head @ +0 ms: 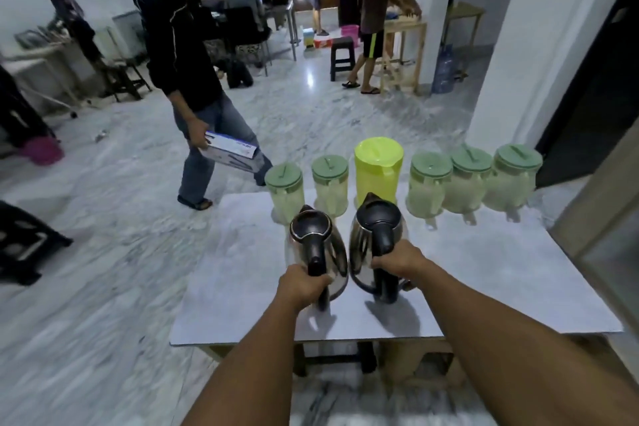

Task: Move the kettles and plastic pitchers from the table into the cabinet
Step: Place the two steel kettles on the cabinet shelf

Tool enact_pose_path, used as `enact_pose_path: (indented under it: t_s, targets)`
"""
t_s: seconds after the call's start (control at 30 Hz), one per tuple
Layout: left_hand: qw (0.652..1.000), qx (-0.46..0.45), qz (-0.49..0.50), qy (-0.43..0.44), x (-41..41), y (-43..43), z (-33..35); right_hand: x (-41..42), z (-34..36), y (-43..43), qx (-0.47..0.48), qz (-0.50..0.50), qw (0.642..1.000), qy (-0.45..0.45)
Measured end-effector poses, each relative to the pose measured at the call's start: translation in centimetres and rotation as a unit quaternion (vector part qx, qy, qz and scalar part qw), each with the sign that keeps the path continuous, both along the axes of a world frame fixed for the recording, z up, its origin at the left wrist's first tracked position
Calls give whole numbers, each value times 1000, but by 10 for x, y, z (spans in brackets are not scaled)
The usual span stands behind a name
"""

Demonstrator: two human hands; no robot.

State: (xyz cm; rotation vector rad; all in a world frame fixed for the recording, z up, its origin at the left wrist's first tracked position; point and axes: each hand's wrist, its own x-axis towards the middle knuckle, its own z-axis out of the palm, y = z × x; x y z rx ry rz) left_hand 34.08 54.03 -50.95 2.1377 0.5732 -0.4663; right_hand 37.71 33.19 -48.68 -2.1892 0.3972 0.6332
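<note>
Our left hand (304,287) fingers wrap the left kettle (316,245) handle; our right hand (397,261) fingers wrap the right kettle (375,242) handle. Six pitchers (378,169) stand beyond on the table (484,280).

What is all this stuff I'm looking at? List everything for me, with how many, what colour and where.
Kettles: 2, steel with black handles, side by side on the near table, left kettle, right kettle.
Green-lidded pitchers: 5, pale clear bodies, far edge row, first, last.
Yellow pitcher: 1, bright yellow, middle of that row.
Table: 1, white top.
Stool: 1, dark, far floor.
Water jug: 1, blue, by the pillar.
Passer-by: 1, dark top, carrying a box.
Left hand: grips left kettle's handle.
Right hand: grips right kettle's handle.
</note>
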Motion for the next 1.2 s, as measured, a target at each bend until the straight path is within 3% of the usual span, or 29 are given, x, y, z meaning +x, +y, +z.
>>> enact_pose_path:
  t_s: [0.2,0.43,0.63,0.87,1.2]
  targets:
    - [988,-109,111,-22,15,-20,-20,6,-23,-6,97,-107,988,-49]
    - [986,-148,50,-54,10,-22,6,-27,10,-49,155,-155,970,-101]
    - [973,-190,-69,-111,-30,-51,61,-116,65,-85,114,-232,948,-185]
    - [931,-231,-242,-145,-118,-108,139,-290,150,-120,32,-329,904,-271]
    - [794,-281,-528,-107,-268,-230,262,-543,272,-200,-31,-465,832,-302]
